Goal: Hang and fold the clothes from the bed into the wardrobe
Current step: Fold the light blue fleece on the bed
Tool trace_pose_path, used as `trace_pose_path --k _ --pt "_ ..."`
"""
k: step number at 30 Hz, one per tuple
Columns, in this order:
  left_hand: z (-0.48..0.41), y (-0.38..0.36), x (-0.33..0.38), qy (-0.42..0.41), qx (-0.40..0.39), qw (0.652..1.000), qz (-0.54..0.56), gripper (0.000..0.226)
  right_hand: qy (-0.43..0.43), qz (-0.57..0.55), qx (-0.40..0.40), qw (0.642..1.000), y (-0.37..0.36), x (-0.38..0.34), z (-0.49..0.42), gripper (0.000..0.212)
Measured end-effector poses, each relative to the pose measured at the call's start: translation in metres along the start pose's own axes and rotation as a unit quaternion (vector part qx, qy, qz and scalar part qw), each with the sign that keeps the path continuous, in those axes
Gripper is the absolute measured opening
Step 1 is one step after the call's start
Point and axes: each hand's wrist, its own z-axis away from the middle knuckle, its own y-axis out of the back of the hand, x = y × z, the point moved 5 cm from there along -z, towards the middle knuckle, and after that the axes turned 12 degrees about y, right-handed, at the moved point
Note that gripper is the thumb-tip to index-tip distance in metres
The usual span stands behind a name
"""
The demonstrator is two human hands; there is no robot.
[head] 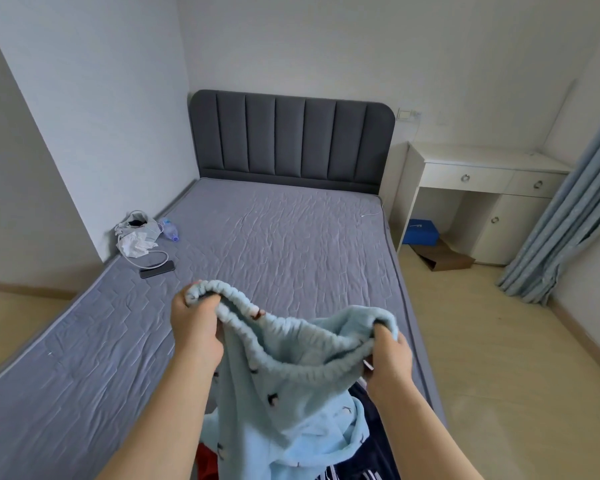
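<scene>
Item: pale blue fleece garment, held above the bed foot at 6 o'clock. Elastic waistband is gripped by curled left hand at 10 o'clock and right hand at 3 o'clock. Waistband is best drawn taut and level before folding.
</scene>
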Motion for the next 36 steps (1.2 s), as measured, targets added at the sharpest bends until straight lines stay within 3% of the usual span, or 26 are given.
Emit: trace_pose_path --k 2,4,9,15,19,21,24,28,30,33,36 --pt "-0.004 0.008 0.011 -0.065 0.056 0.995 -0.055 0.025 0.039 -0.019 0.083 0.996 0.012 -0.005 -0.004 0.015" --pt "-0.011 0.007 0.016 -0.066 0.069 0.994 -0.045 0.027 0.033 -0.040 0.110 0.993 0.014 -0.008 -0.006 0.020" --pt "-0.007 -0.022 0.054 -0.037 -0.011 0.994 0.099 0.033 0.062 -0.111 0.126 0.984 -0.005 -0.047 -0.009 0.035" --pt "0.023 -0.073 0.171 -0.130 -0.096 0.967 0.197 0.033 0.162 -0.200 0.087 0.962 -0.036 -0.164 -0.014 0.034" --pt "0.054 -0.107 0.251 -0.153 -0.204 0.940 0.227 0.022 0.233 -0.209 0.077 0.947 -0.059 -0.253 -0.009 0.029" --pt "0.066 -0.117 0.282 -0.137 -0.256 0.934 0.206 0.020 0.246 -0.209 0.082 0.943 -0.064 -0.287 -0.006 0.028" --pt "0.077 -0.116 0.323 -0.149 -0.265 0.941 0.152 0.029 0.268 -0.206 0.081 0.938 -0.069 -0.325 0.001 0.028" --pt "0.101 -0.110 0.385 -0.213 -0.287 0.919 0.163 0.029 0.241 -0.302 0.056 0.920 -0.079 -0.375 0.014 0.036" --pt "0.119 -0.106 0.412 -0.277 -0.292 0.903 0.151 0.030 0.233 -0.346 0.043 0.908 -0.081 -0.403 0.022 0.041" --pt "0.143 -0.095 0.442 -0.430 -0.229 0.873 0.013 0.034 0.258 -0.347 0.015 0.902 -0.079 -0.433 0.034 0.041" --pt "0.161 -0.088 0.464 -0.527 -0.161 0.828 -0.103 0.061 0.311 -0.345 -0.023 0.885 -0.079 -0.458 0.047 0.031"
